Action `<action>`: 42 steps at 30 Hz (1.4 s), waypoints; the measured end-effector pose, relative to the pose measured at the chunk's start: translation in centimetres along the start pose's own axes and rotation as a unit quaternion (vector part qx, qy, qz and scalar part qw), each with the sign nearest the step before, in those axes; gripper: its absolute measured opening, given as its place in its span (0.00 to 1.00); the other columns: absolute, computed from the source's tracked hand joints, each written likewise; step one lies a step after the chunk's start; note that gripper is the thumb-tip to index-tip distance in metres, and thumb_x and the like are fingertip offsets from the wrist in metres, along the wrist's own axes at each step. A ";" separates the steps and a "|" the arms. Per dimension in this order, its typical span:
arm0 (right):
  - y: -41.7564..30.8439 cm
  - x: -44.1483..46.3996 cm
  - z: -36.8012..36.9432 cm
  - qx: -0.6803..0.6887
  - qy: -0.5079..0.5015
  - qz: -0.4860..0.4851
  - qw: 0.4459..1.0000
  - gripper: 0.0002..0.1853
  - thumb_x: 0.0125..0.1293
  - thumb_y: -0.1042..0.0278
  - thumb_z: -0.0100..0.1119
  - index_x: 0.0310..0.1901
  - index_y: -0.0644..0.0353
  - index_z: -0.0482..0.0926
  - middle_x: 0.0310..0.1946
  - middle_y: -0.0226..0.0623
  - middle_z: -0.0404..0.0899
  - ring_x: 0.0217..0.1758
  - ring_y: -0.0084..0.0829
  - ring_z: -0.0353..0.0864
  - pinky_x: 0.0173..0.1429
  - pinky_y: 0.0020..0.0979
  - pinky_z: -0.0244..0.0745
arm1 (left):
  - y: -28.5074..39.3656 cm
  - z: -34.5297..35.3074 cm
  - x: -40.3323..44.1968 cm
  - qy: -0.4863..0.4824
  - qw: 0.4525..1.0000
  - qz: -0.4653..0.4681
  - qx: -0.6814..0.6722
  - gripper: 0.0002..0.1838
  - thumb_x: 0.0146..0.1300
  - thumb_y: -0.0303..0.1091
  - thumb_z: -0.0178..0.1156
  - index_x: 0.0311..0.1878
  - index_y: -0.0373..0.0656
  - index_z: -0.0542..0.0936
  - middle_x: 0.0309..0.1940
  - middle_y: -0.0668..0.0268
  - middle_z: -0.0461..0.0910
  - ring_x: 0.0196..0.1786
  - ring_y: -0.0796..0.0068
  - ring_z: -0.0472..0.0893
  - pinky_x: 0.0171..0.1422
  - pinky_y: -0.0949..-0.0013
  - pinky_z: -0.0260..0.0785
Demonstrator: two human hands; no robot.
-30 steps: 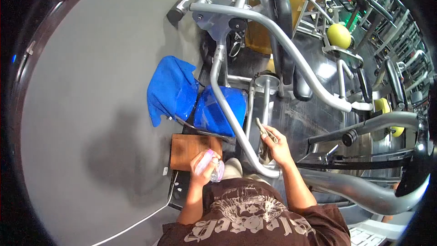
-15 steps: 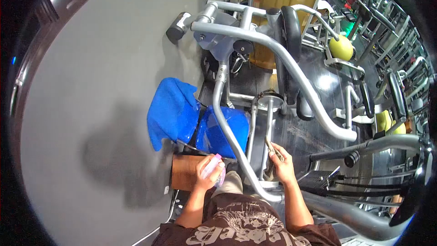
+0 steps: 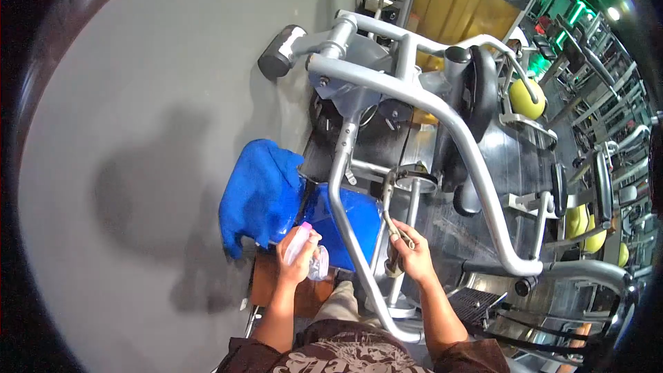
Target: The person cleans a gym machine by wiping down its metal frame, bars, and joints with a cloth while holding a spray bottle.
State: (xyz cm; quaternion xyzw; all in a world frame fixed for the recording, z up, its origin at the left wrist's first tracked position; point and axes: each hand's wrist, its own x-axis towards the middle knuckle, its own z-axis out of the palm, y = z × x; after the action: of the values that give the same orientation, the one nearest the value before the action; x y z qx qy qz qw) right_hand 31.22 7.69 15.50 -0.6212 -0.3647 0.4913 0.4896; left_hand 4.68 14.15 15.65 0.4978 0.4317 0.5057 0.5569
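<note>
My left hand point(image 3: 295, 260) curls its fingers around a clear bottle point(image 3: 318, 266). My right hand point(image 3: 414, 254) pinches a tan cloth point(image 3: 394, 262) tight.

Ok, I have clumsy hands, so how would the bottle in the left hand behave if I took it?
The bottle is probably light, since the left hand holds it up alone. Its clear, shiny wall looks like plastic, so it may give a little when squeezed, and that smooth surface could turn slippery if wet.
</note>
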 end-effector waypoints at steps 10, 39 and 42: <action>0.7 8.4 1.7 0.015 -0.022 -0.035 0.999 0.19 0.71 0.68 0.61 0.61 0.62 0.77 0.36 0.27 0.80 0.36 0.18 0.75 0.42 0.24 0.73 | 1.3 -0.3 5.0 -0.039 0.998 0.035 0.042 0.03 0.65 0.24 0.60 0.34 0.37 0.77 0.26 0.68 0.76 0.24 0.82 0.76 0.29 0.74 0.69; 4.7 21.0 3.8 -0.026 -0.003 -0.018 0.999 0.19 0.69 0.65 0.61 0.60 0.61 0.78 0.36 0.31 0.82 0.38 0.21 0.78 0.46 0.27 0.74 | -4.4 3.0 20.4 0.010 0.959 0.181 0.217 0.13 0.65 0.31 0.63 0.26 0.41 0.72 0.19 0.67 0.71 0.20 0.74 0.73 0.25 0.68 0.64; 5.3 20.7 3.5 -0.016 -0.002 -0.021 1.000 0.19 0.69 0.64 0.61 0.60 0.61 0.78 0.37 0.32 0.82 0.39 0.21 0.78 0.47 0.27 0.74 | -4.9 2.7 20.6 -0.004 0.948 0.206 0.244 0.12 0.66 0.31 0.63 0.27 0.41 0.73 0.19 0.69 0.72 0.18 0.79 0.75 0.23 0.72 0.65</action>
State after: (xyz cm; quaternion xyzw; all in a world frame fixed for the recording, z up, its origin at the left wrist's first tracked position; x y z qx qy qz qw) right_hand 32.86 26.53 5.03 -0.6199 -0.3869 0.4762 0.4891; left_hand 10.36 34.34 11.60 0.6987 0.4274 0.4867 0.3038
